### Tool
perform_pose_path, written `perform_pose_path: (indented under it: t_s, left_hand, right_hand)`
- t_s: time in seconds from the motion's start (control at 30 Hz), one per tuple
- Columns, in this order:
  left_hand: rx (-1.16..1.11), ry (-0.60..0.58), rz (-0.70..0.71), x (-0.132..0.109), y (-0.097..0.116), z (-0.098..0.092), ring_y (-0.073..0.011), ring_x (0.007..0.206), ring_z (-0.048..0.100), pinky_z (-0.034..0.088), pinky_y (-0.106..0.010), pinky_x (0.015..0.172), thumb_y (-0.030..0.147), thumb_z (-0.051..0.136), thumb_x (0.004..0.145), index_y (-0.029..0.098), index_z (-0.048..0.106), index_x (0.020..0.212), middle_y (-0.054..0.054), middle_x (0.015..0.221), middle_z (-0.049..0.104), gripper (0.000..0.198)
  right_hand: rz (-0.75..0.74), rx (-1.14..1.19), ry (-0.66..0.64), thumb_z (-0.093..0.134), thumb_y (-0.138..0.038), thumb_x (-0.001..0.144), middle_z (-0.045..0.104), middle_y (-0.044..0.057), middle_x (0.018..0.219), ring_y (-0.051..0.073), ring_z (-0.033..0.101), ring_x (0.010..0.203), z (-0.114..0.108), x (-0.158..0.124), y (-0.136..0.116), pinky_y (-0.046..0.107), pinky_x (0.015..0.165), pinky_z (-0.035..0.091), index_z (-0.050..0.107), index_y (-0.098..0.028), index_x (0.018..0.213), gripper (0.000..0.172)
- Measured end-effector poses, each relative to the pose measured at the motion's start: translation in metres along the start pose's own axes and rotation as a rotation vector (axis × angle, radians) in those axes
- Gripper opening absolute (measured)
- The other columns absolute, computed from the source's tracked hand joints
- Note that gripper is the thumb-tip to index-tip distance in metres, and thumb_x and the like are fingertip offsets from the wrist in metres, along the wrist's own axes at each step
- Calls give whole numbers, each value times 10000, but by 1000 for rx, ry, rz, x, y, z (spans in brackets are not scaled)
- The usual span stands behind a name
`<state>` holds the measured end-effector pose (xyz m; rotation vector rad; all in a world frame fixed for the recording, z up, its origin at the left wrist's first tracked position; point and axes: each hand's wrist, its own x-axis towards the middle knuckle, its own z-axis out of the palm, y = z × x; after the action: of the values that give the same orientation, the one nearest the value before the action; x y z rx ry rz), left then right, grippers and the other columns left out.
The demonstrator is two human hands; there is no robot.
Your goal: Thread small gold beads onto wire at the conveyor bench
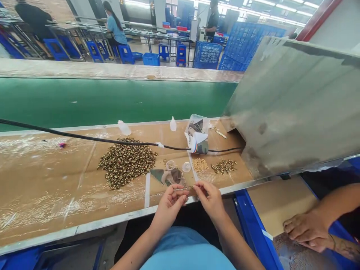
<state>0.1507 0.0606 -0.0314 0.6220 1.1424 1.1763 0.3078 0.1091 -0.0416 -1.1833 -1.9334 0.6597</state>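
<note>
My left hand [173,202] and my right hand [208,198] meet at the table's front edge. A thin, dark, rod-like piece [189,186] spans the gap between them, its ends pinched in my fingertips; its exact kind is too small to tell. Just beyond lies a camouflage cloth [172,177]. Behind the cloth stand a small clear cup [170,165] and a round clear lid or dish [186,167]. Small gold beads [200,165] and a little pile of brass-coloured metal parts [224,166] lie past my right hand. A large heap of similar parts [128,161] is at the left.
A black cable [84,138] crosses the cardboard-covered table. Two white squeeze bottles [124,128] and a plastic box [198,129] with cloth and tools stand behind. A grey metal housing [295,108] rises at right, near another person's hands [309,228]. The green conveyor belt [112,97] runs beyond.
</note>
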Motion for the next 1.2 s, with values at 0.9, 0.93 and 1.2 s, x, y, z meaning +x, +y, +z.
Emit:
perform_pose_path:
  t_s: [0.9, 0.93, 1.2]
  left_hand:
    - [226, -113, -73, 10, -18, 19, -133, 683, 570, 463, -257, 610, 398, 640, 724, 162, 582, 783, -52, 810, 658, 250]
    - [229, -117, -71, 10, -18, 18, -134, 685, 571, 463, -257, 610, 398, 640, 724, 164, 582, 783, -52, 812, 658, 249]
    - [230, -122, -76, 10, -21, 18, -134, 687, 574, 460, -255, 606, 395, 642, 722, 169, 577, 781, -48, 817, 653, 242]
  right_hand:
    - [121, -510, 91, 409, -630, 821, 436, 164, 1339, 329, 395, 1248, -58, 46, 120, 543, 987, 343, 486, -203, 1261, 618]
    - [87, -509, 72, 430, -626, 814, 438, 155, 1332, 327, 400, 1242, -54, 48, 116, 544, 990, 341, 499, -214, 1240, 597]
    - [-61, -493, 47, 440, -444, 876, 515, 139, 1143, 280, 486, 1126, -34, 57, 100, 472, 937, 423, 594, -200, 974, 305]
